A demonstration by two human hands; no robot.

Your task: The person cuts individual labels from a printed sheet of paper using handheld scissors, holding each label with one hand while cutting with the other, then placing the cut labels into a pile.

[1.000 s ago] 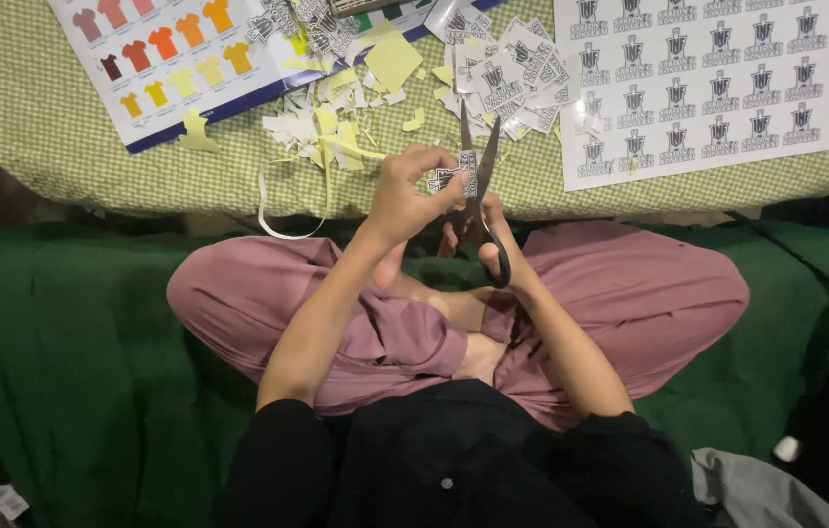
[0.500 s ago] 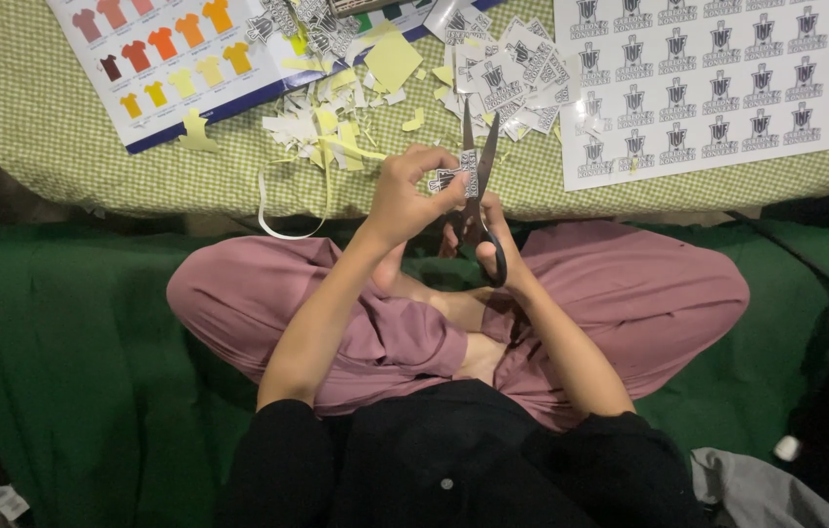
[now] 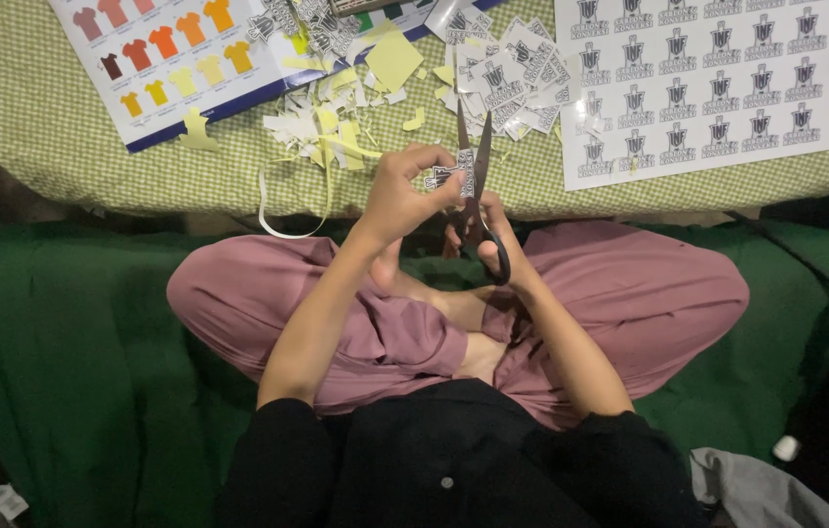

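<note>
- Head view: the left hand [image 3: 403, 196] pinches a small sticker cut-out [image 3: 446, 174] between its thumb and fingers. The little black-and-white piece sticks out just past the fingertips.
- The right hand [image 3: 494, 235] is closed around the black handles of the scissors [image 3: 474, 171]. The two blades point up and away from the fingers, and they stand a little apart, like a thin V. The sticker cut-out sits right beside the blades, touching or almost touching them.
- Since a second ago, almost nothing has moved. Both hands stay in the same spot above the lap, and the scissors stay pointing the same way. This looks like slow, careful snipping around the small piece, not a big move.
- Just beyond the fingertips, on the green checked cloth [image 3: 62, 137], lies a pile of cut stickers [image 3: 507, 78] and a mess of yellow and white paper scraps [image 3: 321, 127].
- Farther off to the right of the right hand lies a big sheet of stickers [image 3: 708, 88], with many rows not cut out yet.
- Far to the left of the left hand lies a sheet with coloured shirt pictures [image 3: 165, 54].
- A thin white paper strip [image 3: 287, 210] hangs over the cloth's edge, near the left wrist.
</note>
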